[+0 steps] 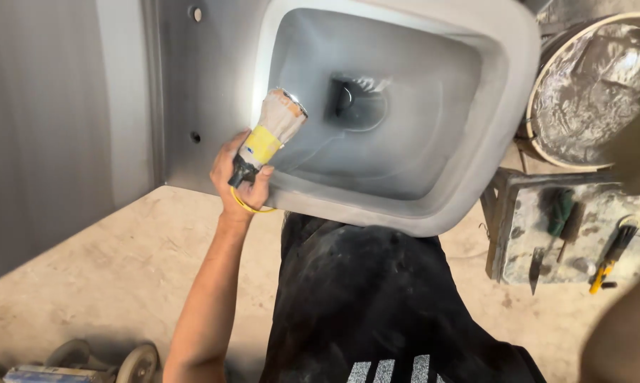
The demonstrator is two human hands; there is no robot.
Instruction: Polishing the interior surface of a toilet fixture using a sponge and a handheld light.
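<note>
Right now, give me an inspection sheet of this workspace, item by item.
Surface: pale, dusty concrete floor.
Job's things: grey unglazed toilet bowl, opening towards the camera; small lamp with yellow band, shining into the bowl.
Clutter: chisel-like tools and a yellow-handled tool on a dusty stand; round tub of grey material.
Grippers: left hand grips the lamp at the bowl's rim; right hand not in view.
Cables: yellow loop hanging from the lamp at the wrist.
Surroundings: grey panel on the left; wheeled cart at bottom left.
</note>
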